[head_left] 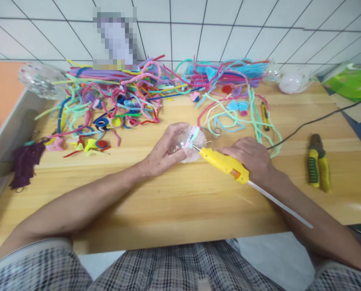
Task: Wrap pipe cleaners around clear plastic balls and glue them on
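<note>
My left hand [165, 151] is wrapped around a clear plastic ball [198, 139] with a pale mint and pink pipe-cleaner strip [194, 135] across it. In my right hand [250, 153] is a yellow hot glue gun [221, 161], gripped from its far side. The gun's metal nozzle points left and touches or nearly touches the strip on the ball. A long translucent glue stick [280, 204] sticks out of the gun's back over my right forearm. Part of the ball is hidden by my left fingers.
Tangled pipe cleaners [107, 97] spread along the back, with blue bundles [238, 70] farther right. Pliers [317, 163] lie at the right, near a black cord [304, 121]. A yellow cutter [264, 116] sits behind my right hand. Purple tassels [28, 163] lie at the left edge.
</note>
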Action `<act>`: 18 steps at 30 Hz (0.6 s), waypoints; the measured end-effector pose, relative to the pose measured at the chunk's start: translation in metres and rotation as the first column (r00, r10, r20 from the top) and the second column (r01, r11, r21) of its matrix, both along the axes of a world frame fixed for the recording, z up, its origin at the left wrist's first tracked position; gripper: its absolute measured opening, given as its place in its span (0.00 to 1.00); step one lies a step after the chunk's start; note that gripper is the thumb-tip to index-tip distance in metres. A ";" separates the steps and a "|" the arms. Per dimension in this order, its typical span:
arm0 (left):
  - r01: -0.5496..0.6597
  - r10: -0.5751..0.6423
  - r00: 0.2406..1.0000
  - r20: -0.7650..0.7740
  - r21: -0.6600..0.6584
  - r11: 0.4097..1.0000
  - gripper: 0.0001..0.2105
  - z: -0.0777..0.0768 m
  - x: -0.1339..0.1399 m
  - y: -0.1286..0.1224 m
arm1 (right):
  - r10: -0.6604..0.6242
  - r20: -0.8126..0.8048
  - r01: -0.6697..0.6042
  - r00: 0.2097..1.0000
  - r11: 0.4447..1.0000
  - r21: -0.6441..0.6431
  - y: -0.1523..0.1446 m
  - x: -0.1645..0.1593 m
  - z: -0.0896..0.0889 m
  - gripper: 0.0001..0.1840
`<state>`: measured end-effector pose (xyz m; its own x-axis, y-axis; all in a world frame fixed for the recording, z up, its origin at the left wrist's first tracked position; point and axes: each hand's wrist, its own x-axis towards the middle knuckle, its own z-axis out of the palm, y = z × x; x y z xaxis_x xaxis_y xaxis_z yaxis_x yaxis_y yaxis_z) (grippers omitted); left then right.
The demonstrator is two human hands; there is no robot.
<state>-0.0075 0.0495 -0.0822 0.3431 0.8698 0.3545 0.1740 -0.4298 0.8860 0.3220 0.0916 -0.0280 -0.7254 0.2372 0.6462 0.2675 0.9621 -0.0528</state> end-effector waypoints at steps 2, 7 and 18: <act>0.001 -0.001 1.000 0.004 0.003 1.000 0.33 0.001 0.000 0.000 | 0.004 -0.004 -0.004 1.000 1.000 0.004 0.001 -0.001 0.000 0.22; 0.005 -0.005 1.000 0.004 -0.002 1.000 0.33 0.002 0.000 0.001 | 0.011 0.015 -0.011 1.000 0.999 0.040 0.003 -0.001 -0.002 0.18; -0.009 0.009 1.000 0.005 -0.003 1.000 0.33 0.001 0.001 0.001 | 0.001 -0.004 -0.001 1.000 1.000 0.008 -0.002 0.001 0.001 0.22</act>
